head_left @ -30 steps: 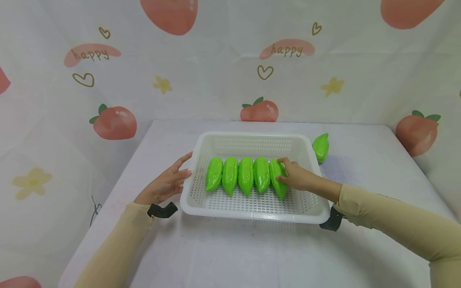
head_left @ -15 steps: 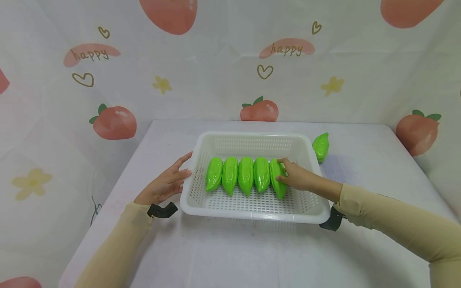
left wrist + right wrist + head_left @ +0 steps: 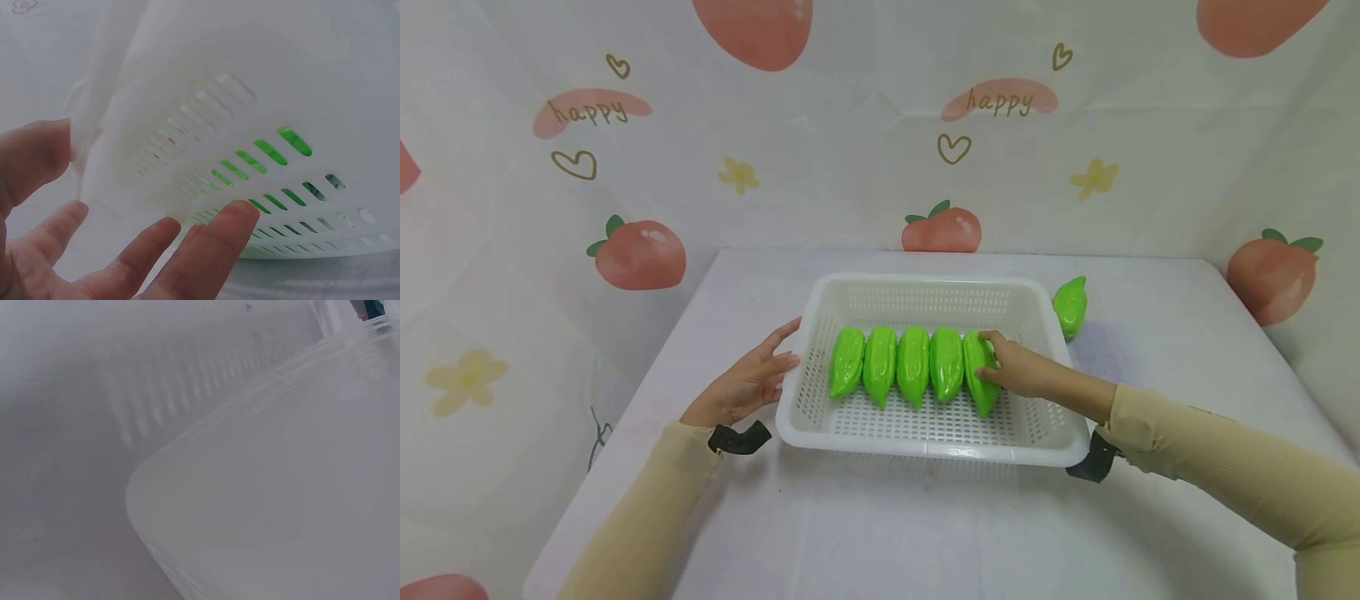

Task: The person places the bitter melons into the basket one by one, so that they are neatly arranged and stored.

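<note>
A white plastic basket point(image 3: 925, 450) with slotted walls stands on the table. Inside it, several glossy green ridged fruits point(image 3: 913, 367) with pointed ends lie side by side in a row. My right hand point(image 3: 1018, 367) reaches over the basket's right side and holds the rightmost green ridged fruit point(image 3: 976, 379) between thumb and fingers. My left hand point(image 3: 741, 387) is at the left rim, thumb on the rim and fingers under it along the outer wall. In the left wrist view its fingers point(image 3: 209, 250) lie beside the slots. The right wrist view shows the basket's corner point(image 3: 250, 506) but not the hand.
Another green ridged fruit point(image 3: 1071, 306) is on the table just outside the basket's back right corner. The white-covered table point(image 3: 850, 533) meets a printed cloth backdrop point(image 3: 835, 167) behind and at the sides.
Almost nothing moves. Both hands, the basket and the fruits keep their places; the view shifts very slightly.
</note>
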Action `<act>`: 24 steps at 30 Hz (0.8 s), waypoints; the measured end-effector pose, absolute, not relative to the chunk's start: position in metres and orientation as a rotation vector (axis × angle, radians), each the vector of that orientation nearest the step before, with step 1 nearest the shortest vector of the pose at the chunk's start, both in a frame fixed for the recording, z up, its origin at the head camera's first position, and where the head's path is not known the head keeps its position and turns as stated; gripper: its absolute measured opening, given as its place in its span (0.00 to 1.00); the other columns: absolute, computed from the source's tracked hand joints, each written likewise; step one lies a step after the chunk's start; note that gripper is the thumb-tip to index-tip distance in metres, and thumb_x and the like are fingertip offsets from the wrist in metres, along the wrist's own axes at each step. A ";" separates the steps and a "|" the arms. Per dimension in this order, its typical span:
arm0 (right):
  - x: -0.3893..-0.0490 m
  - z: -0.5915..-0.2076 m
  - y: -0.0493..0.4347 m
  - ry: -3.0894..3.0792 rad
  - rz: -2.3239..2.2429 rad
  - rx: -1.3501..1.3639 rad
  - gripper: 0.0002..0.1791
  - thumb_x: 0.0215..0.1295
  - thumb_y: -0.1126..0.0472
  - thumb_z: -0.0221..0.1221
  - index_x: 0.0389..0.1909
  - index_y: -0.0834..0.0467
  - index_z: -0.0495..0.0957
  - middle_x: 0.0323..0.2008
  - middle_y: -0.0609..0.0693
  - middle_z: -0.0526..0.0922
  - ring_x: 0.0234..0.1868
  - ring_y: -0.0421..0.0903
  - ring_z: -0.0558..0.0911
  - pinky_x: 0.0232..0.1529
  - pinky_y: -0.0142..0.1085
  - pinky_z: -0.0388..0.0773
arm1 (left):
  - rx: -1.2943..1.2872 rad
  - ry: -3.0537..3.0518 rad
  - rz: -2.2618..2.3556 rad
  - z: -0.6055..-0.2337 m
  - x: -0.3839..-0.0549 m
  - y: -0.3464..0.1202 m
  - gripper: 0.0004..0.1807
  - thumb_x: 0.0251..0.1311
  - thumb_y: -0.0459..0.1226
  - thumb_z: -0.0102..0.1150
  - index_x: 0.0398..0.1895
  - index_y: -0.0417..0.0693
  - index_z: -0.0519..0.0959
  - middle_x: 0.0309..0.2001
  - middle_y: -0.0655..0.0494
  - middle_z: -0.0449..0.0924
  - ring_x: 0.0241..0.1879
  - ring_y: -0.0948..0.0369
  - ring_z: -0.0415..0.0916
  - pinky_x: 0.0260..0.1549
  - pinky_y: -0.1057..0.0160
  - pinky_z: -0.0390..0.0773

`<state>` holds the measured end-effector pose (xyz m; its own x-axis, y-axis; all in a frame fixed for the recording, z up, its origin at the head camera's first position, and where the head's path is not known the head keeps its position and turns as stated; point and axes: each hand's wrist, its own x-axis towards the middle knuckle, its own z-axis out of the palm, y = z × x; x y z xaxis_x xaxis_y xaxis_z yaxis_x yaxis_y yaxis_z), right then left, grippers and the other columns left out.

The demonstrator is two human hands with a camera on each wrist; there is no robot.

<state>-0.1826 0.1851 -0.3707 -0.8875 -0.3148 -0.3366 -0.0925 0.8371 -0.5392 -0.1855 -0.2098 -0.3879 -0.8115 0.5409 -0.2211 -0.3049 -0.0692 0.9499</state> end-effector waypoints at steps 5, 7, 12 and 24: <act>-0.182 -0.371 0.186 2.599 -0.744 -0.311 0.36 0.67 0.58 0.52 0.66 0.70 0.46 0.58 0.73 0.65 0.61 0.65 0.65 0.57 0.55 0.65 | 0.283 1.620 1.939 -0.388 -0.185 -0.210 0.34 0.68 0.32 0.44 0.71 0.67 0.47 0.62 0.41 0.61 0.49 0.51 0.77 0.44 0.52 0.78; -0.182 -0.370 0.185 2.597 -0.743 -0.307 0.36 0.67 0.58 0.52 0.66 0.70 0.46 0.58 0.73 0.65 0.61 0.65 0.65 0.57 0.55 0.65 | 0.282 1.618 1.939 -0.388 -0.184 -0.210 0.34 0.68 0.32 0.44 0.71 0.67 0.47 0.63 0.41 0.61 0.49 0.51 0.76 0.44 0.52 0.78; -0.182 -0.370 0.185 2.590 -0.742 -0.299 0.36 0.67 0.58 0.52 0.67 0.70 0.45 0.59 0.73 0.64 0.61 0.65 0.65 0.57 0.56 0.65 | 0.274 1.637 1.927 -0.387 -0.184 -0.210 0.33 0.68 0.33 0.44 0.71 0.69 0.48 0.63 0.42 0.60 0.49 0.51 0.76 0.42 0.54 0.79; -0.182 -0.371 0.185 2.581 -0.748 -0.287 0.37 0.67 0.58 0.52 0.67 0.69 0.45 0.59 0.73 0.65 0.61 0.65 0.65 0.57 0.56 0.66 | 0.258 1.638 1.925 -0.387 -0.183 -0.211 0.33 0.68 0.33 0.44 0.71 0.69 0.48 0.62 0.45 0.63 0.49 0.52 0.77 0.41 0.55 0.79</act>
